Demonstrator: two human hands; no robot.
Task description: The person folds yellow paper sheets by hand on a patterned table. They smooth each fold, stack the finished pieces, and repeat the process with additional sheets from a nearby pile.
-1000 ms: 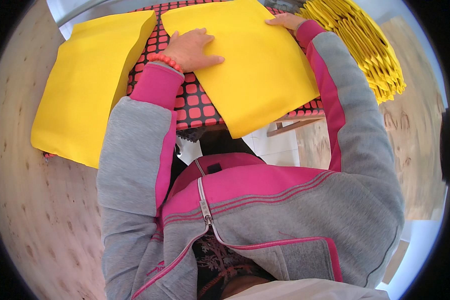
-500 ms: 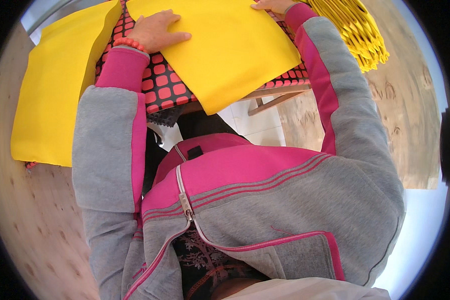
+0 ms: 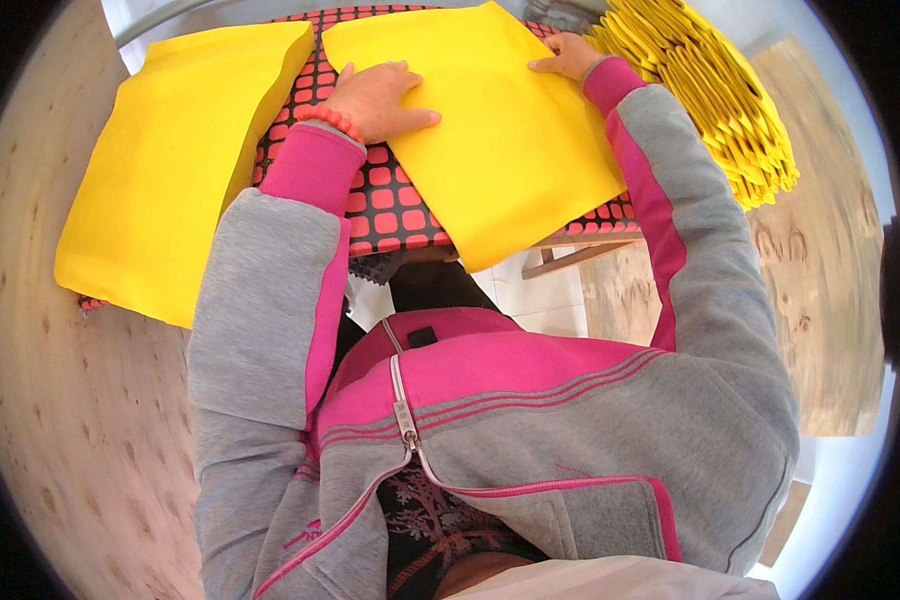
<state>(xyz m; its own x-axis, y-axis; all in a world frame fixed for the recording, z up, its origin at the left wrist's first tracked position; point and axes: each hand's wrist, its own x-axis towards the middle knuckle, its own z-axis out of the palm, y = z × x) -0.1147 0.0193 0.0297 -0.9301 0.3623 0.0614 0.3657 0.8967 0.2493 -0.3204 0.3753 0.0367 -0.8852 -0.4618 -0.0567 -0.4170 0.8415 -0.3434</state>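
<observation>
A flat yellow cloth piece (image 3: 510, 130) lies slanted on the table, its near corner hanging over the front edge. My left hand (image 3: 382, 103), with a red bead bracelet at the wrist, rests on its left edge, fingers spread and thumb stretched across the cloth. At the far right edge, my right hand (image 3: 570, 57) pinches the cloth between thumb and bent fingers; the fingertips are partly hidden. Left of my left arm lies a thick stack of yellow cloth (image 3: 170, 150). Beyond my right wrist sits a pile of folded yellow pieces (image 3: 715, 95).
The table carries a black cover with red rounded squares (image 3: 395, 205). Its wooden frame (image 3: 580, 258) shows below the front edge. Wood-patterned boards or flooring (image 3: 100, 430) lie to the left, and another wooden surface (image 3: 820, 270) is on the right.
The view has shifted, so the table and cloth sit lower and more to the right, and my right hand shows more fully. Both hands stay at about the same places on the cloth.
</observation>
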